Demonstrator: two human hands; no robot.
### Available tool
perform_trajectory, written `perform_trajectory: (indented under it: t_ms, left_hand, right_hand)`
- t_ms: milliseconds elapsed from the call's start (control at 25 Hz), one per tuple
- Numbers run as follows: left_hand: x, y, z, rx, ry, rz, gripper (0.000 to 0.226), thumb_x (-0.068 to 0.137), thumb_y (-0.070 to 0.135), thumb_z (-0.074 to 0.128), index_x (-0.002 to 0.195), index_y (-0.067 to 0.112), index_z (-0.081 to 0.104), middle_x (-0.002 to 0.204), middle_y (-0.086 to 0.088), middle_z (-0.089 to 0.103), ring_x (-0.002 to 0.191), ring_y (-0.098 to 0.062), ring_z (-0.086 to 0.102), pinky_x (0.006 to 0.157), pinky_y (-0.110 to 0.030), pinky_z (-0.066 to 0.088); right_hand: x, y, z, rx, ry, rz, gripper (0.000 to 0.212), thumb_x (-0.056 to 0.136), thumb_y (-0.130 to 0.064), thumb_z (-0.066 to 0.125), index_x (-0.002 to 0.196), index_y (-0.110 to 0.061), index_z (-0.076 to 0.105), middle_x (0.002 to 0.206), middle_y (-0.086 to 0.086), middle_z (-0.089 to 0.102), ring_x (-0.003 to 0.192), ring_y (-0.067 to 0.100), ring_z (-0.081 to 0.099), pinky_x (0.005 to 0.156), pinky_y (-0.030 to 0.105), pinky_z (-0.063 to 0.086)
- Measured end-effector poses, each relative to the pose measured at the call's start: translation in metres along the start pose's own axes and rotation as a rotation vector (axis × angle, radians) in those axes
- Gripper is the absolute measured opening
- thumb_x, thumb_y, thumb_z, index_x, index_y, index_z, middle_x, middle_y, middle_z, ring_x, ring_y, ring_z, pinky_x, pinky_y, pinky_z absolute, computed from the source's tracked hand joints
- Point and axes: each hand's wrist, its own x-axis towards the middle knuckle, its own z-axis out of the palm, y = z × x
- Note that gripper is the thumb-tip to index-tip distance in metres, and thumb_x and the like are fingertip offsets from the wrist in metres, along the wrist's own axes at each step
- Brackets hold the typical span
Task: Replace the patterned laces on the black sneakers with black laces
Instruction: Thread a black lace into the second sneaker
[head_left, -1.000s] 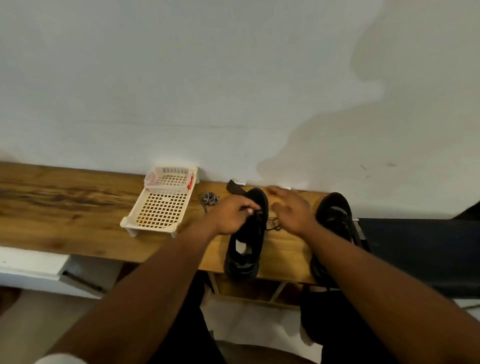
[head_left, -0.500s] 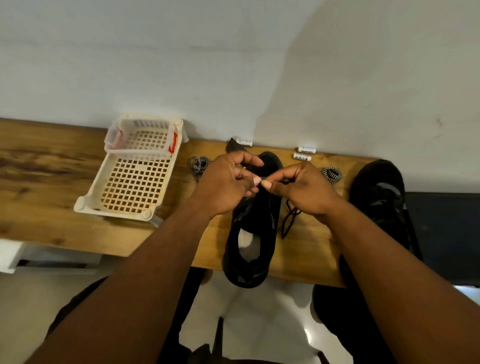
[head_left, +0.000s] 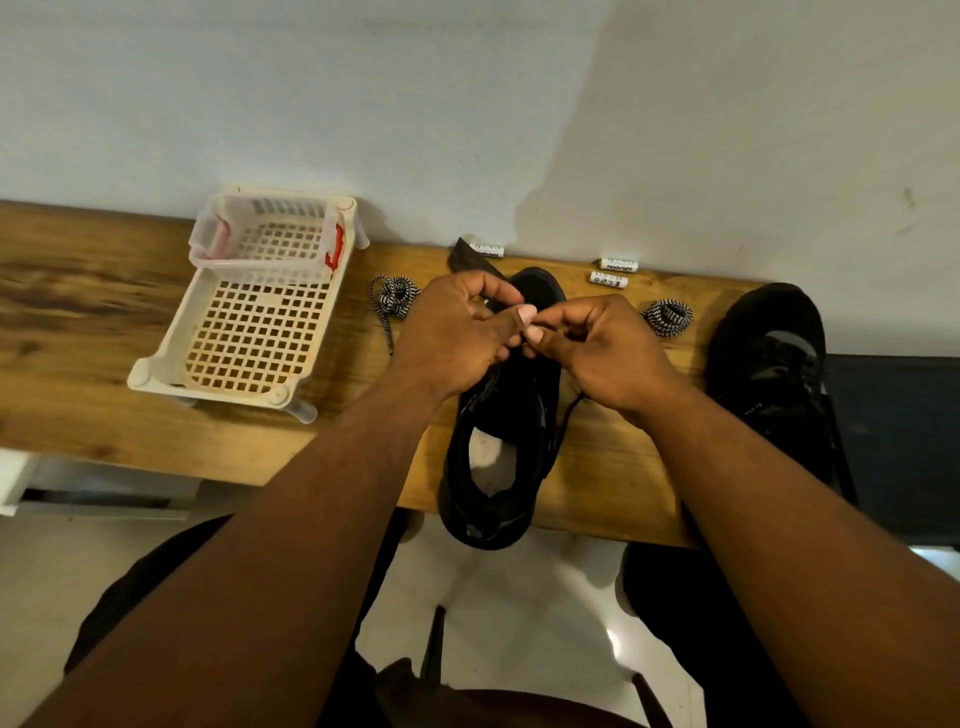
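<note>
Black lace (head_left: 563, 423): thin dark cord, one visible run trailing down the right side of the near sneaker (head_left: 501, 415) onto the wooden bench (head_left: 104, 364); its upper part disappears under the hands. Sneaker lies mid-bench, toe toward the wall, heel overhanging the front edge. Second sneaker (head_left: 774, 374) sits at the right end of the bench; whether it is laced cannot be read. Left hand (head_left: 457, 338) and right hand (head_left: 602, 348) meet over the vamp, fingers curled, thumb tips nearly touching, apparently pinching the lace between them; the pinch itself is too small to confirm. Two patterned laces are off the shoes: one coiled bundle (head_left: 395, 296) left of the hands, one (head_left: 667, 316) to the right. White slotted basket (head_left: 260, 317) further left; small white labelled tubes (head_left: 618, 264) by the wall. Handling judgement: lace is light, limp, holds no shape, so it will flop and twist. Best gripped right at the stiff tip for threading eyelets, with the other hand steadying the soft upper. Risk: uneven ends.
</note>
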Motion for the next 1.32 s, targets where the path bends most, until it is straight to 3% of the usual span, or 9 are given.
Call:
perform_trajectory:
  t_ms: [120,200,280,360,440,560,720,1040,1320]
  left_hand:
    - [0.005,-0.016,0.010,0.233,0.147,0.047,0.018,0.096,0.040,0.070,0.100,0.024,0.073,0.082,0.008,0.074,0.078,-0.009,0.071,0.065,-0.023,0.052]
    - [0.003,-0.021,0.014,0.398,0.145,-0.002,0.025,0.093,0.044,0.071,0.112,0.027,0.072,0.100,0.013,0.073,0.096,-0.008,0.070,0.077,-0.024,0.054]
    - [0.001,-0.026,0.016,0.534,0.085,-0.045,0.051,0.084,0.047,0.079,0.129,0.026,0.068,0.121,0.007,0.072,0.111,-0.013,0.068,0.094,-0.034,0.056]
    - [-0.003,-0.024,0.017,0.590,0.069,-0.014,0.051,0.080,0.043,0.080,0.128,0.026,0.070,0.117,0.003,0.075,0.106,-0.015,0.071,0.092,-0.039,0.059]
    - [-0.009,-0.022,0.019,0.598,0.055,0.048,0.032,0.083,0.036,0.075,0.113,0.025,0.078,0.097,0.003,0.078,0.089,-0.014,0.073,0.080,-0.039,0.062]
    - [-0.021,-0.027,0.022,0.639,0.030,0.096,0.019,0.089,0.027,0.067,0.100,0.023,0.081,0.080,0.003,0.075,0.072,-0.013,0.069,0.064,-0.033,0.058]
    - [-0.024,-0.042,0.018,0.486,0.072,-0.003,0.020,0.094,0.021,0.064,0.103,0.025,0.081,0.076,0.010,0.074,0.065,-0.006,0.069,0.062,-0.033,0.060]
    - [-0.018,-0.053,0.020,0.175,0.107,-0.118,0.019,0.094,0.017,0.069,0.108,0.021,0.081,0.087,0.010,0.078,0.078,-0.003,0.074,0.075,-0.030,0.064]
    - [-0.014,-0.053,0.019,0.188,0.072,-0.116,0.021,0.093,0.020,0.070,0.113,0.022,0.079,0.100,0.008,0.078,0.087,-0.003,0.073,0.076,-0.025,0.061]
  right_hand:
    - [0.000,0.002,0.001,-0.054,0.055,0.016,0.017,0.102,-0.023,0.063,0.097,-0.029,0.079,0.082,0.001,0.077,0.081,0.023,0.071,0.076,0.037,0.057]
    - [0.000,0.005,0.003,-0.026,0.127,0.055,0.018,0.102,-0.022,0.063,0.098,-0.029,0.080,0.083,-0.002,0.078,0.081,0.015,0.071,0.072,0.029,0.054]
    - [0.000,0.008,0.007,-0.017,0.202,0.094,0.015,0.098,-0.019,0.068,0.097,-0.027,0.081,0.078,-0.019,0.073,0.079,0.000,0.071,0.068,0.019,0.052]
    - [0.000,0.013,0.010,-0.053,0.235,0.110,0.011,0.094,-0.022,0.073,0.099,-0.027,0.081,0.077,-0.027,0.069,0.079,-0.008,0.069,0.069,0.015,0.052]
    - [-0.001,0.017,0.011,-0.119,0.218,0.085,0.010,0.094,-0.026,0.075,0.100,-0.028,0.082,0.083,-0.027,0.070,0.079,-0.012,0.064,0.073,0.016,0.052]
    - [-0.002,0.026,0.019,-0.277,0.175,-0.031,0.011,0.095,-0.025,0.072,0.097,-0.028,0.082,0.088,-0.013,0.066,0.083,0.000,0.057,0.073,0.025,0.049]
    - [-0.006,0.031,0.028,-0.383,0.189,-0.099,0.010,0.096,-0.027,0.069,0.090,-0.023,0.076,0.089,-0.008,0.046,0.087,0.011,0.048,0.068,0.028,0.039]
    - [-0.004,0.043,0.037,-0.523,0.234,-0.134,0.014,0.092,-0.030,0.073,0.091,-0.018,0.079,0.108,-0.005,0.047,0.106,0.014,0.042,0.083,0.037,0.046]
    - [-0.009,0.049,0.051,-0.353,0.366,-0.068,0.012,0.093,-0.025,0.073,0.095,-0.017,0.081,0.111,-0.011,0.046,0.113,0.013,0.041,0.086,0.012,0.030]
